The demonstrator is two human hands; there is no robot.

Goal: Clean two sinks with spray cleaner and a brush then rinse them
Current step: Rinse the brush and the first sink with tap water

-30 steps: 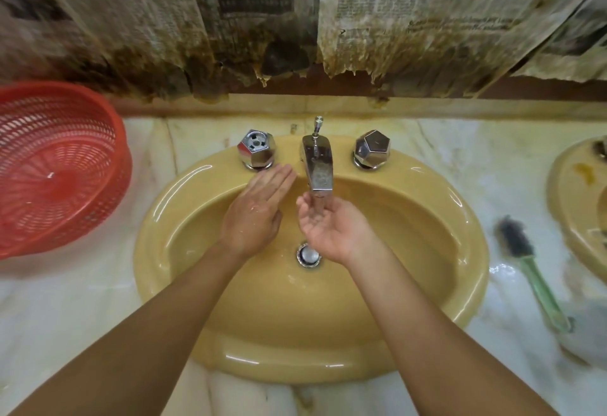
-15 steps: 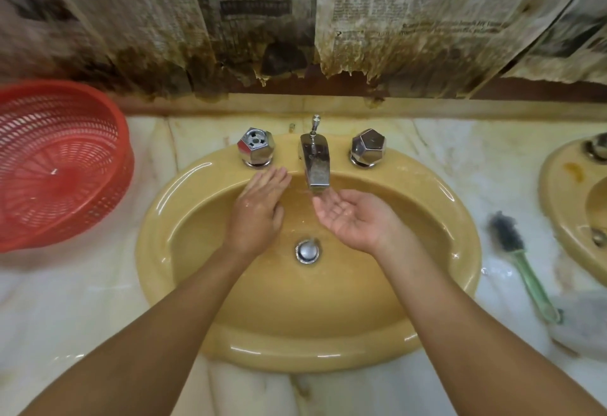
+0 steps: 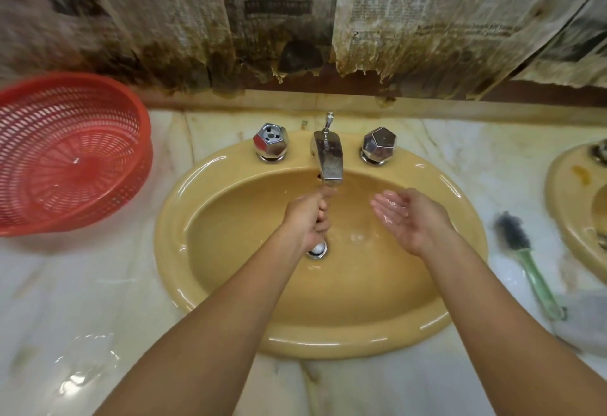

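While water runs from the spout [image 3: 328,161] into the sink [image 3: 230,284] beneath both hands, splash is the risk. The left hand [image 3: 307,220], fingers curled on nothing visible, sits in the stream and could throw water over the rim. The right hand [image 3: 412,218] lies open, palm up and wet. Beyond it the brush [image 3: 525,258] lies beside the second sink [image 3: 561,205], and wet fingers might fumble it.

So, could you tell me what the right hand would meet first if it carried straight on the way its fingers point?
Probably the water running from the spout, and just beyond it the curled left hand. The right hand points leftward across the sink, though depth is hard to judge.
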